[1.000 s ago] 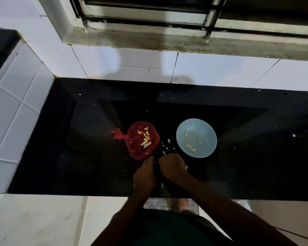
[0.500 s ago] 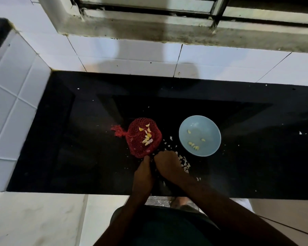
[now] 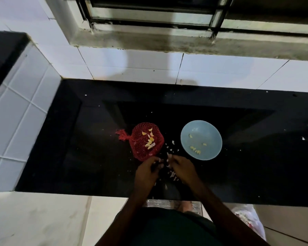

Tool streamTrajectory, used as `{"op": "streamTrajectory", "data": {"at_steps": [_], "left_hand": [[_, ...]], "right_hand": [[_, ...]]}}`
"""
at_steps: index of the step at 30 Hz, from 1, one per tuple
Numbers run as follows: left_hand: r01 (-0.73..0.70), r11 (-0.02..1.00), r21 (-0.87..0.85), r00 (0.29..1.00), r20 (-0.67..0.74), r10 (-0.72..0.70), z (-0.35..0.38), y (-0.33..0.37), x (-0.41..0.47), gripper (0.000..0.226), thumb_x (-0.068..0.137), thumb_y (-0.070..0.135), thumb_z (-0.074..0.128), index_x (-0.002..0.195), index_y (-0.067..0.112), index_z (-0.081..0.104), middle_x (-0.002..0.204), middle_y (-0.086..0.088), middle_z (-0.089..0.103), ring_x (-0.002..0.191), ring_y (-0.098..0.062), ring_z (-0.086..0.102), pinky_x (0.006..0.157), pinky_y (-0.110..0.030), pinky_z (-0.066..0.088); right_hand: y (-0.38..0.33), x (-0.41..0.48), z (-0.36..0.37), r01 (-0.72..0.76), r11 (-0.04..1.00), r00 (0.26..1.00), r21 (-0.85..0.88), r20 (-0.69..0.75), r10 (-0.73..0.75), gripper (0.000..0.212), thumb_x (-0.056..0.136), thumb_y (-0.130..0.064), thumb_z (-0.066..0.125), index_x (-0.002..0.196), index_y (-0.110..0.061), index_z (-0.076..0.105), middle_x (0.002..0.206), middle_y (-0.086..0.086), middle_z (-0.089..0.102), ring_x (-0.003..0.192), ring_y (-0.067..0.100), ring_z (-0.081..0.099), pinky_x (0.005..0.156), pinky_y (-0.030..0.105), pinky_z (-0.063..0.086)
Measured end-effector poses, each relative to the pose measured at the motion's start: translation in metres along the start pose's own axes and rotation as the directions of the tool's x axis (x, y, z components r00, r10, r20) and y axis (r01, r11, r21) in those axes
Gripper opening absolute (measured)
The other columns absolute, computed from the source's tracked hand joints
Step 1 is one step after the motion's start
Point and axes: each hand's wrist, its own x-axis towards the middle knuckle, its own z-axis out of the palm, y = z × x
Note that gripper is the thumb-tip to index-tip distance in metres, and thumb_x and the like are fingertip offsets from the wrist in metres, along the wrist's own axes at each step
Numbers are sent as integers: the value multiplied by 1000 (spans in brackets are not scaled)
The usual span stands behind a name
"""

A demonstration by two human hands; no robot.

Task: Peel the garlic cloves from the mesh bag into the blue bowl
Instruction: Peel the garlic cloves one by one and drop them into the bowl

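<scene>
A red mesh bag [image 3: 142, 144] lies on the black counter with several pale garlic cloves [image 3: 149, 140] showing on it. To its right stands the blue bowl [image 3: 210, 132] with several peeled cloves [image 3: 196, 150] inside. Just in front of the bag, my left hand [image 3: 146, 172] and my right hand [image 3: 182, 168] are close together, fingers curled inward around something small and pale between the fingertips, which looks like a garlic clove but is mostly hidden. Bits of white garlic skin [image 3: 172, 176] lie on the counter under and between my hands.
The black counter [image 3: 256, 166] runs to a white tiled wall at the back and left, under a window sill. Small white flecks are scattered across it. Below the counter's front edge are a pale floor and a plastic bag [image 3: 247, 219] at lower right.
My hands have drawn slightly apart at the fingertips, and more white skin pieces lie between and below them. The view has shifted a little; bag and bowl stay put.
</scene>
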Motion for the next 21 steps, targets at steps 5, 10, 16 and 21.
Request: {"op": "streamTrajectory", "data": {"at_steps": [5,10,16,21], "left_hand": [[-138,967,-215,990,-67,126,2,43,-6,30,85,8,80,99,35,76,101,15,76,92,-8,73,84,-37,62],[-240,937,-255,970,-96,222,2,70,-5,15,88,28,76,102,25,78,102,5,75,97,-19,73,86,-50,60],[-267,929,-255,964,-95,250,4,94,-8,18,94,32,70,99,16,76,95,1,74,87,-20,73,81,-41,60],[-196,945,-262,980,-35,194,3,105,-8,11,97,18,67,97,9,74,84,-1,72,69,-7,70,67,-17,50]], "right_hand": [[-13,-19,-20,-45,709,999,704,44,19,45,91,-53,49,67,-21,70,63,-2,62,61,8,55,65,28,44],[-30,-39,-43,-84,531,996,843,72,44,43,102,-36,47,70,-19,70,56,-1,47,41,3,38,38,13,27],[-35,-45,-64,146,578,983,803,-50,-178,41,99,-43,49,79,-10,62,53,-7,55,45,0,50,47,13,38],[-11,-36,-84,453,710,891,540,-287,-350,19,93,-39,65,101,-22,66,98,-5,68,81,12,66,68,29,54]]}}
